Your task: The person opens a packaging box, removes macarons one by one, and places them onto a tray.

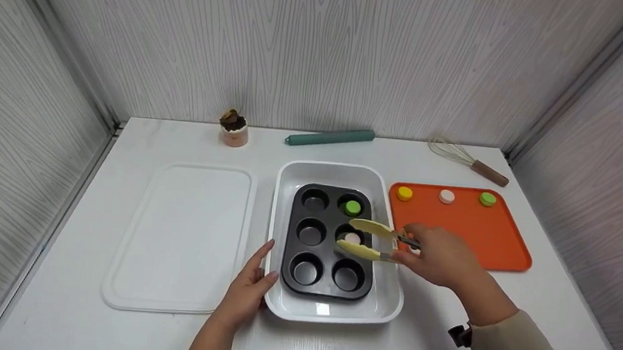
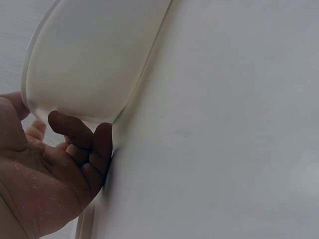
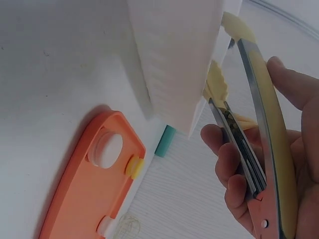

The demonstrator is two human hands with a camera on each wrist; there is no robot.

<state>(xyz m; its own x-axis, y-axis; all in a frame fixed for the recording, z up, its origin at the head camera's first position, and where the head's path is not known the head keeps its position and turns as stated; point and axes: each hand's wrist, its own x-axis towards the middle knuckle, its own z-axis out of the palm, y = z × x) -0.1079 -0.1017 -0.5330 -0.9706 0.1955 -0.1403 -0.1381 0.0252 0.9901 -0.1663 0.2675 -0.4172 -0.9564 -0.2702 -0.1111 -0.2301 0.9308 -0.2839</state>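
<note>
My right hand [image 1: 441, 257] grips a pair of tongs [image 1: 364, 251] with yellow tips and metal arms. The tips stand apart over the middle right cup of a black muffin tin [image 1: 329, 249], with a pale pink round piece [image 1: 352, 238] in that cup between them. A green round piece [image 1: 353, 208] sits in the far right cup. The tin lies inside a white rectangular bin [image 1: 328, 312]. At the bin's near left side, my left hand [image 1: 246, 292] holds its wall, thumb at the rim; the left wrist view shows fingers [image 2: 102, 144] curled against the outside.
Right of the bin is an orange tray [image 1: 474, 232] with yellow [image 1: 404, 193], white [image 1: 446, 196] and green [image 1: 487, 199] round pieces; another white piece is partly behind my right hand. A translucent lid [image 1: 184, 237] lies left. Behind are a dessert cup [image 1: 234, 135], green rolling pin [image 1: 330, 137] and whisk [image 1: 473, 163].
</note>
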